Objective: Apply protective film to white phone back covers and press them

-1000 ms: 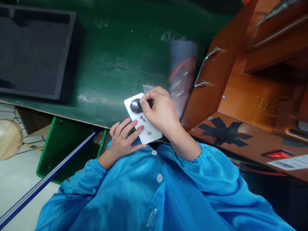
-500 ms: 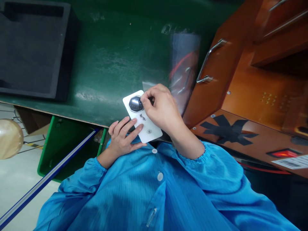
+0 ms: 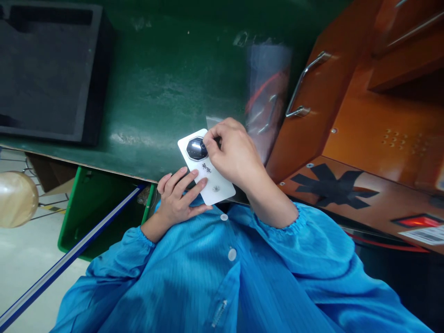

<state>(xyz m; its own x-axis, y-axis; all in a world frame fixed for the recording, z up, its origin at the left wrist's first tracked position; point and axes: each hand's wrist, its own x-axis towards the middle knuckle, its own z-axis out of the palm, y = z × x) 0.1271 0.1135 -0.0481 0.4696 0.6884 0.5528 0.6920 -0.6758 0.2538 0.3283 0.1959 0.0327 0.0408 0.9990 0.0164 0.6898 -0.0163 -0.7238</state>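
Note:
A white phone [image 3: 222,187], back side up, lies tilted near the bench's front edge. It has a dark camera window [image 3: 197,149] in a silver rim, with dark lettering and a small round mark below. My left hand [image 3: 178,196] grips the phone's lower left side, fingertips on its back and thumb by the lower end. My right hand [image 3: 236,150] is in a pinch at the right edge of the camera window; whatever its fingertips hold is hidden. Behind that hand a pale translucent corner [image 3: 213,121] shows.
Clear plastic sheeting [image 3: 267,88] lies beside an orange machine [image 3: 364,138] with metal handles on the right. A black tray [image 3: 86,69] sits on the green bench [image 3: 156,92] at left. Below are a green bin [image 3: 69,226], a blue-edged bar [image 3: 79,247] and a round stool [image 3: 17,199].
The view has shifted slightly. Both hands stay at the same spots on the phone, with only a slight movement of the right fingers at the camera window.

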